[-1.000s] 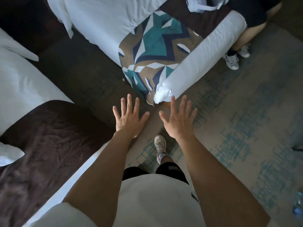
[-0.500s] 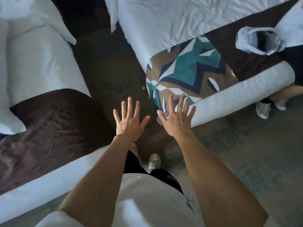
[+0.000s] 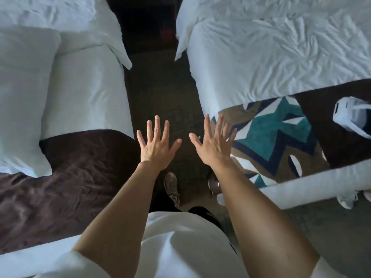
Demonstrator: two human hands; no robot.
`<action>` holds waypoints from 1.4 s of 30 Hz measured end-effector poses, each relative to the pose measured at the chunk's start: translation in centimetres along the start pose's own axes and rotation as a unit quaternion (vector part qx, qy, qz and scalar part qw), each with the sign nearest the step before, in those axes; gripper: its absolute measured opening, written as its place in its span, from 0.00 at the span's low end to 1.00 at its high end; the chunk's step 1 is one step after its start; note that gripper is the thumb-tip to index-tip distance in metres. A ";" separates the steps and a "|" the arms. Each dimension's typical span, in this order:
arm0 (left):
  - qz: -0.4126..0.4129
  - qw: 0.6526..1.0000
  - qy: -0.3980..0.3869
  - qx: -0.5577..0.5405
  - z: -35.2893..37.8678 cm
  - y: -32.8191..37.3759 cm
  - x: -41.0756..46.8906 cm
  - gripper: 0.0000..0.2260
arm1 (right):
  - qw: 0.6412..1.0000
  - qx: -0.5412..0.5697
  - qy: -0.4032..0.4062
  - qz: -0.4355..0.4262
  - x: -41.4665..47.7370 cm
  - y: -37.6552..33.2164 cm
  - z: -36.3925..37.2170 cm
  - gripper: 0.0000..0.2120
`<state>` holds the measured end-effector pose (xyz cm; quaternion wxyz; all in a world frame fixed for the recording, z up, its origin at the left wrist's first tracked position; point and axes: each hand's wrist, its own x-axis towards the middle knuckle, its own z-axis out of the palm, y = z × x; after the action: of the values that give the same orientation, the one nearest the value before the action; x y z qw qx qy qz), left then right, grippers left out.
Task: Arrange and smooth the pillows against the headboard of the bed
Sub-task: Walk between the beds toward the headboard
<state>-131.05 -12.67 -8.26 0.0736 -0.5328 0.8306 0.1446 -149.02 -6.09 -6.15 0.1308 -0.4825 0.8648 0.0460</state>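
I stand in the aisle between two beds. My left hand [image 3: 155, 145] and my right hand [image 3: 213, 142] are held out in front of me, fingers straight and spread, holding nothing. A white pillow [image 3: 22, 97] lies on the left bed, partly over its brown runner [image 3: 66, 181]. Another white pillow [image 3: 60, 15] lies at the top left, its corner hanging towards the aisle. On the right bed [image 3: 271, 47] a white pillow corner [image 3: 183, 37] hangs over the aisle side. No headboard is in view.
The right bed carries a patterned teal and brown runner [image 3: 275, 135] with a white headset-like device [image 3: 352, 116] on it. Dark carpet [image 3: 160, 93] runs between the beds. My shoe [image 3: 171, 186] is below my hands. Another person's white shoe [image 3: 347, 199] shows at the right.
The view has swung from the foot of the right bed into the aisle between the beds. Both hands stay spread and empty. More of both beds and the pillows has come into view.
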 end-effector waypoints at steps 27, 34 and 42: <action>-0.226 0.971 0.069 -0.044 -10.6 -11.2 26.5 0.38 | 0.973 -0.070 0.018 -0.219 33.5 -17.2 -9.7 0.45; -0.301 0.945 0.093 -0.085 -13.0 -11.4 32.2 0.39 | 0.944 -0.087 0.008 -0.319 41.2 -21.8 -12.7 0.43; -0.368 0.920 0.079 -0.104 -14.4 -15.2 33.8 0.37 | 0.913 -0.105 -0.009 -0.395 45.2 -28.1 -13.1 0.43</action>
<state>-131.06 -52.39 -6.44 0.0000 -0.8154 0.5589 0.1505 -150.18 -60.88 -4.47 0.0944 -0.7953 0.5926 0.0858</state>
